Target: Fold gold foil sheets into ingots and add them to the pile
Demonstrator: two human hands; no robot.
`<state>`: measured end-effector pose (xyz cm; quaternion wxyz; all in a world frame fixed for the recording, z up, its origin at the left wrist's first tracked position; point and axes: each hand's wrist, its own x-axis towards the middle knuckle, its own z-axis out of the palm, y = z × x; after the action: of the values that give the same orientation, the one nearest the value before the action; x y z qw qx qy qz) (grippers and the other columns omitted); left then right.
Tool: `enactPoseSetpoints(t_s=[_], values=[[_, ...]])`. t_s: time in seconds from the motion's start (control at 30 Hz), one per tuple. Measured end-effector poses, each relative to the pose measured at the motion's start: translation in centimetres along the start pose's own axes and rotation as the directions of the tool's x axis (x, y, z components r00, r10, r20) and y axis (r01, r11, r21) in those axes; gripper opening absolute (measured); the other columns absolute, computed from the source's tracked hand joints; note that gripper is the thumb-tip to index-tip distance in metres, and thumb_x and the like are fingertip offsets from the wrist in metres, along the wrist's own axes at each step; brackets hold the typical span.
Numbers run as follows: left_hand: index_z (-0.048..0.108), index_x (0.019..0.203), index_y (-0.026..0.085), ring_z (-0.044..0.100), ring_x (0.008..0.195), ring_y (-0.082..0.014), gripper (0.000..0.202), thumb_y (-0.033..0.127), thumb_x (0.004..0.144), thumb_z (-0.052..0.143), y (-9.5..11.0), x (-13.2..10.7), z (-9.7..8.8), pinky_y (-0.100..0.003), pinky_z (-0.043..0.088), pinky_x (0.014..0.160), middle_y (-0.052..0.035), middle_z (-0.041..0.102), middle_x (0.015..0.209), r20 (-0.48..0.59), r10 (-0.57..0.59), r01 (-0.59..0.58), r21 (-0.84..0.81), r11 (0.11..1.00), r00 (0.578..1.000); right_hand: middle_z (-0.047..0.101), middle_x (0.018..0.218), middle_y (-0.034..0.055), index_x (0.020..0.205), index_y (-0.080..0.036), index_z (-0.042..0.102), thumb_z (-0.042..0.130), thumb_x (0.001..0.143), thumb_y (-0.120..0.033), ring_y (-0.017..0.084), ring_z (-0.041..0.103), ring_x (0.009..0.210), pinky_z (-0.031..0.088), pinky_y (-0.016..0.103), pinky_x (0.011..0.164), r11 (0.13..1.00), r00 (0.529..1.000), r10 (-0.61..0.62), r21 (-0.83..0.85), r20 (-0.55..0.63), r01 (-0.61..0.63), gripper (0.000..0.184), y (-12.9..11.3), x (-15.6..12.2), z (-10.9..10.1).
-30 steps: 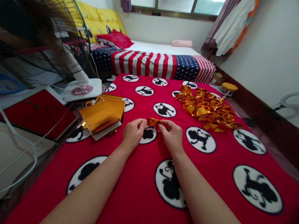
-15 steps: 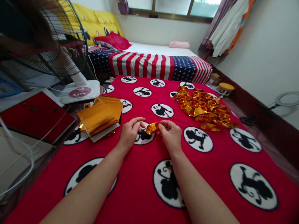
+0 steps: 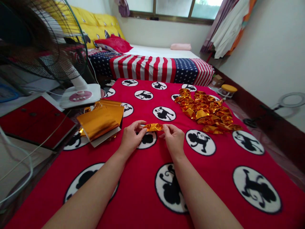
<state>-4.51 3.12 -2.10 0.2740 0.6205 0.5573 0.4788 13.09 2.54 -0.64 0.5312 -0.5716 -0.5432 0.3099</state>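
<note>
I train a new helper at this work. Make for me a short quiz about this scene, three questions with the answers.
1. True or false: the stack of gold foil sheets lies to the right of the hands.
2. What fills the pile beyond the right hand?
A) folded gold foil pieces
B) white paper cups
C) blue cloth strips
3. Fill in the word: the gold foil strip is held above a red blanket with white circles that show black ____.

Key: 1 false; 2 A; 3 monkeys. The left hand is on the other end of the strip.
</note>
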Motion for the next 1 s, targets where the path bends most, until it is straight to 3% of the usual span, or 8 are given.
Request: enactPoseSetpoints(t_s=[0.3,0.5,0.7,0.87,1.0], values=[[0.068,0.108,0.017,0.070,0.076,-0.0173,0.031,0.030,0.081,0.064,0.2,0.1,0.0,-0.025,0.054,0.067,-0.0055,0.072,0.085,-0.014,-0.051,0.049,-0.132,0.990,0.999,0.070,0.062,0.0032,0.082,-0.016,0.074,0.059,0.086,-0.044,0.020,0.069,0.055,0.051,0.026,0.052,0.998,1.000,0.011,0.054,0.023,-0.012,0.032,0.6,-0.1,0.2],[0.063,0.118,0.017,0.073,0.086,-0.0190,0.036,0.029,0.083,0.061,0.2,0.2,0.0,-0.028,0.057,0.076,-0.0086,0.072,0.099,0.020,-0.061,0.064,-0.294,0.954,0.998,0.077,0.085,0.0069,0.099,-0.017,0.075,0.061,0.085,-0.036,0.022,0.074,0.075,0.059,0.032,0.072,0.985,0.999,-0.007,0.172,0.036,0.001,0.027,0.5,-0.1,0.5],[0.062,0.117,0.015,0.073,0.087,-0.0189,0.037,0.027,0.081,0.061,0.2,0.4,0.1,-0.028,0.058,0.079,-0.0096,0.071,0.103,0.020,-0.080,0.083,-0.316,0.945,0.997,0.077,0.090,0.0076,0.100,-0.017,0.074,0.062,0.082,-0.036,0.023,0.073,0.080,0.060,0.036,0.077,0.966,0.999,0.039,0.252,0.037,-0.047,0.029,0.8,0.4,0.7],[0.059,0.119,0.014,0.073,0.085,-0.0187,0.041,0.023,0.080,0.060,-0.3,0.6,0.2,-0.026,0.058,0.072,-0.0114,0.069,0.107,-0.026,-0.143,0.129,-0.305,0.944,0.989,0.075,0.101,0.0099,0.104,-0.014,0.072,0.065,0.077,-0.034,0.023,0.073,0.087,0.060,0.037,0.079,0.932,0.992,0.129,0.341,0.003,-0.122,0.034,1.6,0.8,0.7],[0.058,0.118,0.012,0.073,0.086,-0.0186,0.040,0.021,0.080,0.058,-0.3,0.7,0.1,-0.024,0.058,0.069,-0.0129,0.067,0.109,-0.041,-0.176,0.155,-0.304,0.940,0.984,0.075,0.091,0.0087,0.094,-0.014,0.070,0.063,0.073,-0.028,0.022,0.073,0.085,0.059,0.035,0.078,0.926,0.987,0.159,0.348,-0.011,-0.145,0.026,1.8,0.9,0.6]])
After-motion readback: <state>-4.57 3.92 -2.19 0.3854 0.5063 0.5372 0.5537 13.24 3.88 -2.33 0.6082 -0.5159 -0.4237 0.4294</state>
